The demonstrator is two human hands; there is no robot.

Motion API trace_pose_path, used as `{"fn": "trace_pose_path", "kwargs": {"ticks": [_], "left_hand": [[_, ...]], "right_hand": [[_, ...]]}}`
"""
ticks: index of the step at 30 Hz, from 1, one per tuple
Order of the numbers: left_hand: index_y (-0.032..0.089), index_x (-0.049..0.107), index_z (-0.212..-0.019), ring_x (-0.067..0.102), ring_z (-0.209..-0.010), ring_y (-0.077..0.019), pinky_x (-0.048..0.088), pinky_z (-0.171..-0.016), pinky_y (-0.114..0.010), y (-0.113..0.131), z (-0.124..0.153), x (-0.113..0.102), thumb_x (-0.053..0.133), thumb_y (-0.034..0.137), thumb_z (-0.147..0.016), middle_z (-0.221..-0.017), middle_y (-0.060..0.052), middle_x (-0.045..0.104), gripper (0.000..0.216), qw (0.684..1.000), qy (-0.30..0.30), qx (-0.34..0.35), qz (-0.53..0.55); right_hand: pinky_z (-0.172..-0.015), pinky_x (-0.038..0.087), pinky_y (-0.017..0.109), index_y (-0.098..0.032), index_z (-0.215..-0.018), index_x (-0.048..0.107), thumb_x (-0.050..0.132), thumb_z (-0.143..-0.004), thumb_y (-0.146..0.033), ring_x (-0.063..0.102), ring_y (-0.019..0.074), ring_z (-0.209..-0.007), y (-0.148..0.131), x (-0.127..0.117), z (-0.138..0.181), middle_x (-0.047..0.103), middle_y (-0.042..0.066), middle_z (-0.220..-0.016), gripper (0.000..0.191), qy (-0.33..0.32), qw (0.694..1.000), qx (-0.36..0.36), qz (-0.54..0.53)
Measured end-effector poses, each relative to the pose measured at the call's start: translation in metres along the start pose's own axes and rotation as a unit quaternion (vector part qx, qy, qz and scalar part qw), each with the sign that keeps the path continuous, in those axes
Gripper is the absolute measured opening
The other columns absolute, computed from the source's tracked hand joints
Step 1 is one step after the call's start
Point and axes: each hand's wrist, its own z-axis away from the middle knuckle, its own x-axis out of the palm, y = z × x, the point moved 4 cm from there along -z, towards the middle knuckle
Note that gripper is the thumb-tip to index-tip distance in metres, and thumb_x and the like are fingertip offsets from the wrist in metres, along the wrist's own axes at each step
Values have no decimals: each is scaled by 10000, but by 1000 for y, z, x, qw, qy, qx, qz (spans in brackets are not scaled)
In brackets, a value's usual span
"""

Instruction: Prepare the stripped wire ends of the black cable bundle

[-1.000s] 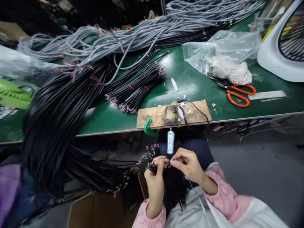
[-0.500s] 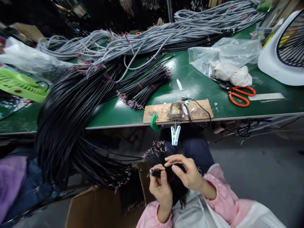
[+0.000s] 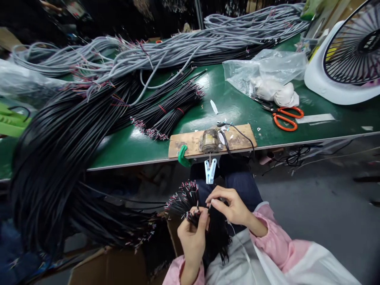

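Observation:
Over my lap lies a thick bundle of short black cables (image 3: 182,202), its stripped ends showing red and white wires. My left hand (image 3: 191,235) is closed around some cable ends at the bundle's near side, thumb on top. Just right of it, my right hand (image 3: 233,206) pinches what looks like one black cable with thumb and fingers. The fingertips of both hands nearly meet. More cable lengths hang dark below them. Above the hands, a light blue clothespin (image 3: 210,171) sits on the shaft of a small motor (image 3: 209,140).
The motor's wooden board (image 3: 187,143) lies at the table edge beside a green clamp (image 3: 183,155). Orange-handled scissors (image 3: 286,118), a plastic bag (image 3: 267,65) and a white fan (image 3: 320,79) stand right. Black cables (image 3: 56,158) drape over the left edge; grey cables (image 3: 166,51) lie behind.
The view has turned right, so the table's things appear further left. My right fingers have closed from a loose touch into a pinch on a cable beside my left hand.

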Motion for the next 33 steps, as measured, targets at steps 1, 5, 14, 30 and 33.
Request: {"fn": "trace_pose_path", "kwargs": {"ticks": [1,5,14,30,33], "left_hand": [[144,693,-659,453,-440,-87,394,-426,-194,2,-1,1,787,471,-811,-514,33,515,373,1000,-4,-5,-13],[145,704,-660,446,-445,-89,381,-426,-198,4,-4,0,764,473,-828,-526,29,515,373,998,-25,-3,-55],[162,726,-709,532,-526,-114,438,-528,-214,11,-8,3,704,312,-902,-616,11,592,245,988,-86,63,-109],[168,695,-663,530,-544,-115,440,-544,-212,18,-9,7,730,241,-874,-600,33,547,226,991,-65,85,-84],[168,695,-664,515,-543,-113,427,-544,-216,16,-9,8,725,256,-883,-598,37,531,238,994,-71,64,-54]], "right_hand": [[-758,535,340,-169,-925,761,591,-971,-314,679,205,-784,-4,-3,-1,769,84,-835,228,-3,1000,-16,-1],[-736,518,346,-169,-886,762,665,-923,-288,660,205,-758,-12,-9,-3,768,83,-809,158,3,999,-43,14],[-657,493,319,-174,-787,739,705,-902,-213,628,188,-689,-16,-11,-1,728,58,-723,126,78,994,-30,73],[-640,478,304,-150,-780,685,607,-873,-99,590,182,-663,-25,-4,4,673,57,-684,132,83,975,-121,168],[-628,473,300,-156,-754,681,619,-840,-98,583,177,-645,-22,-5,3,665,47,-666,121,87,977,-118,155]]}}
